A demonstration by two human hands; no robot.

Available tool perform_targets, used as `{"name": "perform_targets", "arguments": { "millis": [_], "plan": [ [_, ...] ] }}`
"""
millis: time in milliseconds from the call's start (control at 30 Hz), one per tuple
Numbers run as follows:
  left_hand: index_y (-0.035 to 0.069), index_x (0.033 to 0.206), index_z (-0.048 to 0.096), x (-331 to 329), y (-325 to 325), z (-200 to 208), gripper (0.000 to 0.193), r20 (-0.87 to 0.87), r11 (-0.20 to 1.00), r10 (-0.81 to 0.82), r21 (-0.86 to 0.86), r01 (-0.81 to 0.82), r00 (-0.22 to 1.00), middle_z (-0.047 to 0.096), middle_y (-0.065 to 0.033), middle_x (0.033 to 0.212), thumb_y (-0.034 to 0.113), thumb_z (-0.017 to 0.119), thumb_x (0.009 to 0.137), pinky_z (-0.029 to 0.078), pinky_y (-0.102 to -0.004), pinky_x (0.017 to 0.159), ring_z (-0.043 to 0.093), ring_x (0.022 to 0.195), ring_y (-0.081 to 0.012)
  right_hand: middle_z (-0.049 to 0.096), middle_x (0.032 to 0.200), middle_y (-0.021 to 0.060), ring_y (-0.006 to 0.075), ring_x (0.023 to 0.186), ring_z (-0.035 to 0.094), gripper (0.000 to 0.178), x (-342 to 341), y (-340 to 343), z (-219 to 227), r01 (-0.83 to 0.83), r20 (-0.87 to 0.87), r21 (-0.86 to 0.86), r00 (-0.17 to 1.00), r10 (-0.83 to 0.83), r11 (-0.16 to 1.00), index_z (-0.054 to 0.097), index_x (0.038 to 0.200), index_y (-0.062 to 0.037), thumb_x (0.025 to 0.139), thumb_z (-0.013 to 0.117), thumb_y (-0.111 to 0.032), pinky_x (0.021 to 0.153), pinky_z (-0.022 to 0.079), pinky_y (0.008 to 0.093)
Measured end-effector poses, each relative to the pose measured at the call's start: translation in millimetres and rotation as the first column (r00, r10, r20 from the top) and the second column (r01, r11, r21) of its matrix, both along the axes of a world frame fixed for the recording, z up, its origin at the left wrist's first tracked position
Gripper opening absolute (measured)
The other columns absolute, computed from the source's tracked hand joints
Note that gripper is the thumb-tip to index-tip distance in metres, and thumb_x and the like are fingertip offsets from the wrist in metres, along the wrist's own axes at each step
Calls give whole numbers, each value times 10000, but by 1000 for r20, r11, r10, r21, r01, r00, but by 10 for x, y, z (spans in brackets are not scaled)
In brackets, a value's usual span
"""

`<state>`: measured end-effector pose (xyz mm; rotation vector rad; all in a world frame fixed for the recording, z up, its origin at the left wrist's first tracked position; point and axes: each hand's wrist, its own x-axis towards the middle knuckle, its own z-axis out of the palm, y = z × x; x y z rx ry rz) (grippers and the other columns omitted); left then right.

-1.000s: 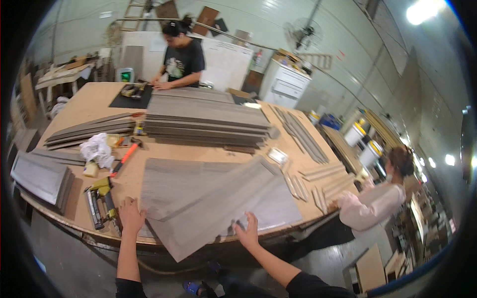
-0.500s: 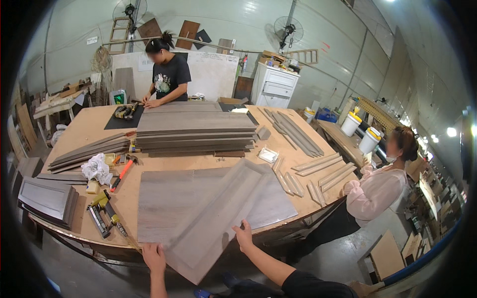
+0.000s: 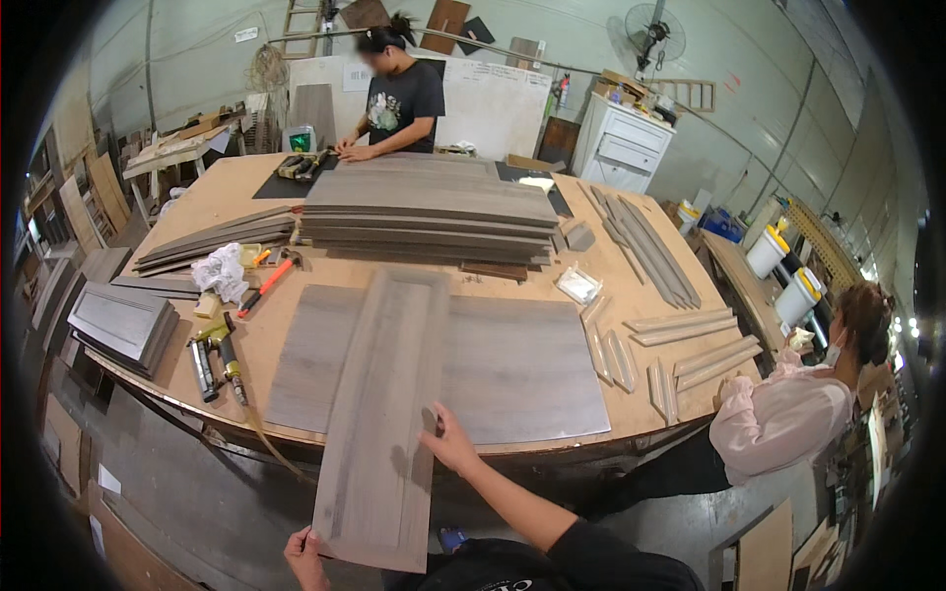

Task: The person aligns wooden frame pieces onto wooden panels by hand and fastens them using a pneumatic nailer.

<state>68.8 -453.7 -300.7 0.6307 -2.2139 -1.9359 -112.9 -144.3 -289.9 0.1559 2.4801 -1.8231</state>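
Note:
A long grey-brown framed wooden cabinet door panel (image 3: 379, 424) with a recessed center slants from the table out over its near edge. My left hand (image 3: 307, 559) is closed on its near left corner. My right hand (image 3: 451, 440) grips its right long edge about midway, the fingers partly hidden. The panel's far part lies over a flat grey wooden board (image 3: 522, 364) on the table (image 3: 236, 394). Left of the board are a nail gun (image 3: 217, 360) with a hose and an orange-handled hammer (image 3: 266, 288).
Stacked panels (image 3: 424, 222) stand beyond the board. More panels (image 3: 123, 320) are piled at the left. Wood strips (image 3: 680, 328) and a small white packet (image 3: 578, 285) lie at the right. One co-worker (image 3: 399, 103) works across the table; another (image 3: 788, 404) stands at the right.
The panel has swung from slanting rightward to nearly straight away from me, and its near end has shifted. Both hands have moved with it, keeping hold. My view has shifted too.

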Motion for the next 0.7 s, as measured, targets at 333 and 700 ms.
{"name": "perform_targets", "arguments": {
  "millis": [333, 700],
  "plan": [
    [-24, 1018, 624, -224, 980, -34, 223, 92, 913, 240, 318, -257, 966, 619, -31, 864, 144, 589, 876, 415, -219, 579, 551, 724, -81, 425, 1346, 215, 325, 1224, 444, 714, -553, 311, -378, -83, -50, -44, 995, 81, 996, 316, 1378, -15, 789, 636, -262, 1008, 366, 394],
    [-18, 1111, 616, -237, 1115, 46, 282, 116, 879, 275, 372, -298, 955, 626, -47, 924, 149, 602, 885, 461, -230, 727, 552, 831, -89, 433, 1325, 189, 367, 1212, 422, 649, 345, -311, 460, -487, -202, 458, 758, 621, 744, 479, 1251, -65, 691, 730, -277, 1007, 342, 433]
  ]
}}
